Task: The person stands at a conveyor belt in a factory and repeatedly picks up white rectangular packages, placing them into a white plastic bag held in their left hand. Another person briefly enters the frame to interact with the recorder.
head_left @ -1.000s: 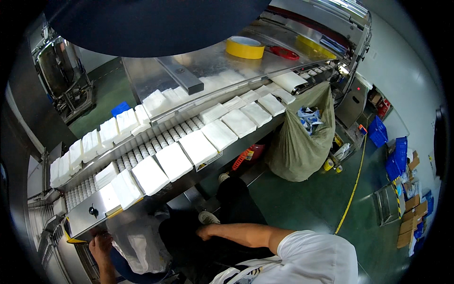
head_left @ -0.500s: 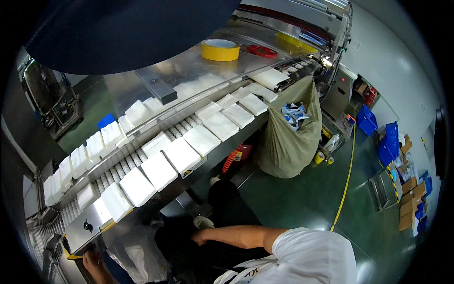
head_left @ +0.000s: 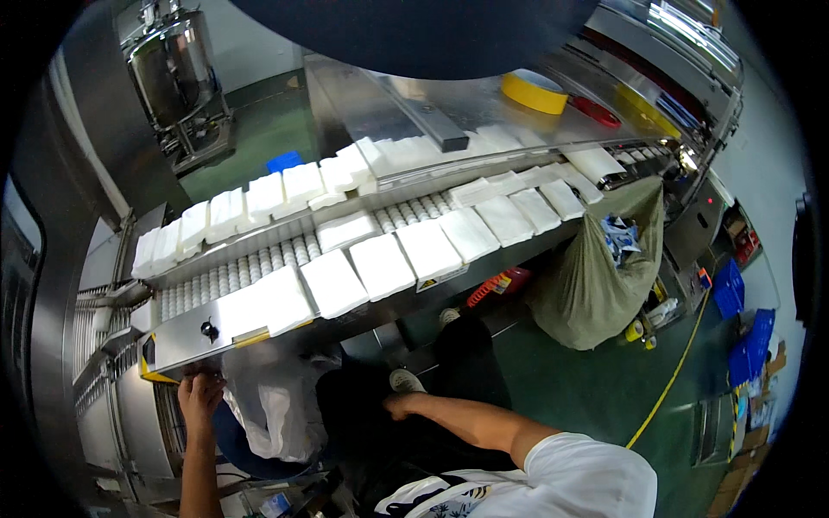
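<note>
My left hand [head_left: 200,394] is at the underside of the conveyor's [head_left: 186,332] near left corner, fingers bent up against its edge; anything between them is hidden. My right hand [head_left: 399,406] rests low over my dark-trousered leg, beside a light shoe [head_left: 405,381], with its fingers mostly out of sight. Along the conveyor's near ledge lies a row of white folded wipe stacks [head_left: 382,266]. Another row of white stacks [head_left: 263,197] leans along the far side. Between the rows, a white stack [head_left: 347,230] sits on the rollers [head_left: 250,265].
A clear plastic bag [head_left: 275,406] lines a dark bin below the left end. Beyond the conveyor's right half hangs a green cloth sack [head_left: 596,285] holding blue-and-white wrappers. Yellow tape [head_left: 534,91] and a red-handled tool [head_left: 596,111] lie on the metal top. Blue crates [head_left: 749,347] stand far right.
My view has swung left, so the scene sits further right and my left forearm shows more. Stacks on the rollers have shifted toward the left end. My right hand stays low.
</note>
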Available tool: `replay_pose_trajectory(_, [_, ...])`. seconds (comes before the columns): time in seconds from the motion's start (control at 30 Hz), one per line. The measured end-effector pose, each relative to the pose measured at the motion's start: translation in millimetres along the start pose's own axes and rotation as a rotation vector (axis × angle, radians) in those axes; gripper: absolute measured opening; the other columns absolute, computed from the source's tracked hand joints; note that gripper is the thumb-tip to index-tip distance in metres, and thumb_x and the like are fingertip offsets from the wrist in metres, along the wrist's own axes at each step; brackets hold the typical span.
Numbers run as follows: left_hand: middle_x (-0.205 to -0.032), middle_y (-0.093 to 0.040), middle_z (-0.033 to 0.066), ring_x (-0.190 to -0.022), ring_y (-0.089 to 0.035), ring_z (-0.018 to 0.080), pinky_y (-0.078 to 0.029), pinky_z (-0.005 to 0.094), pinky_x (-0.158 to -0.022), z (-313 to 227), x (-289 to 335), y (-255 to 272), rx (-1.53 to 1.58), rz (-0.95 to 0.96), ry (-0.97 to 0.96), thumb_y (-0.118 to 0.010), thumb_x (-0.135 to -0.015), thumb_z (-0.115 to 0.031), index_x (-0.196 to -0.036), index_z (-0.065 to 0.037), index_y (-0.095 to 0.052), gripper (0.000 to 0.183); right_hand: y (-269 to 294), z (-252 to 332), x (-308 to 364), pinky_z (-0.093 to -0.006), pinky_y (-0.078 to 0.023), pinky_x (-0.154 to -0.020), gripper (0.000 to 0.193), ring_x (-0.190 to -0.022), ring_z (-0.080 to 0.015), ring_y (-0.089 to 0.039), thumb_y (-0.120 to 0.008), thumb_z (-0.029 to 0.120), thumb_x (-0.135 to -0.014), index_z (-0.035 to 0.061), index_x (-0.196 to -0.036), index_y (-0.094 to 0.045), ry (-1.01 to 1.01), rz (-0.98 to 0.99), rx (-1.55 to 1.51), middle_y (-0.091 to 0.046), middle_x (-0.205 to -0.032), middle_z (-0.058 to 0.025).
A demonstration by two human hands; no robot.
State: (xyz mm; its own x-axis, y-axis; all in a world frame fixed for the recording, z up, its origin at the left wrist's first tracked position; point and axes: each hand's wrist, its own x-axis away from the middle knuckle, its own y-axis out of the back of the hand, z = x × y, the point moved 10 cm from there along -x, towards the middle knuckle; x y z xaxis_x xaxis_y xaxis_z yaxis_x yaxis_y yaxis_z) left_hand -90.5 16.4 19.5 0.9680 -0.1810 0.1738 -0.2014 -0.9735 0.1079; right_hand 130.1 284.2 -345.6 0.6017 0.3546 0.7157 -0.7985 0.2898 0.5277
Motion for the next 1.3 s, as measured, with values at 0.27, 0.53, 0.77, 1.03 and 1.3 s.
replay_pose_trajectory(0.27, [-0.072, -0.048, -0.0005, -0.068, -0.050, 0.0105, -0.044, 0.0278, -0.066, -12, -2, 13, 0.092, -0.173, -0.063, -0.052, -0.091, -0.023, -0.081, -0.009, -0.051, 0.017, 1, -3, 20, -0.0434, -0.051, -0.067, 0.032, -0.089, -0.0312, -0.062, -0.052, 0.012, -0.082, -0.0003, -0.110, -0.062, -0.093, 0.163, 0.068, -0.064, -0.102, -0.0184])
replay_pose_trajectory(0.53, [-0.088, -0.064, 0.0088, -0.080, -0.062, 0.0167, -0.049, 0.0293, -0.073, 8, -8, 23, 0.022, -0.107, -0.020, -0.051, -0.090, -0.020, -0.097, -0.001, -0.054, 0.020, -9, -17, -7, -0.0450, -0.050, -0.073, 0.039, -0.090, -0.0353, -0.063, -0.058, 0.025, -0.081, -0.0014, -0.109, -0.061, -0.060, -0.038, -0.020, -0.064, -0.102, -0.0218])
replay_pose_trajectory(0.77, [-0.093, -0.067, 0.0122, -0.082, -0.065, 0.0196, -0.050, 0.0310, -0.078, 18, -8, 17, 0.010, -0.032, 0.003, -0.048, -0.091, -0.019, -0.097, 0.000, -0.056, 0.021, -7, -8, -5, -0.0438, -0.047, -0.081, 0.037, -0.091, -0.0379, -0.060, -0.054, 0.022, -0.078, -0.0028, -0.105, -0.062, 0.019, -0.023, 0.000, -0.063, -0.104, -0.0241])
replay_pose_trajectory(1.03, [-0.081, -0.057, 0.0028, -0.075, -0.054, 0.0117, -0.046, 0.0273, -0.072, -9, 0, 36, 0.077, -0.150, -0.104, -0.054, -0.092, -0.025, -0.089, -0.005, -0.056, 0.020, 19, 13, 26, -0.0453, -0.050, -0.070, 0.028, -0.081, -0.0341, -0.065, -0.059, 0.022, -0.076, 0.0011, -0.091, -0.070, -0.107, 0.000, -0.051, -0.068, -0.090, -0.0187])
replay_pose_trajectory(1.3, [-0.084, -0.062, 0.0043, -0.071, -0.060, 0.0106, -0.043, 0.0217, -0.055, 11, -1, -6, 0.011, -0.007, -0.001, -0.054, -0.090, -0.024, -0.103, -0.005, -0.057, 0.023, 2, 6, -1, -0.0442, -0.049, -0.067, 0.022, -0.079, -0.0324, -0.064, -0.059, 0.015, -0.074, -0.0009, -0.085, -0.069, 0.071, -0.091, 0.078, -0.068, -0.085, -0.0179])
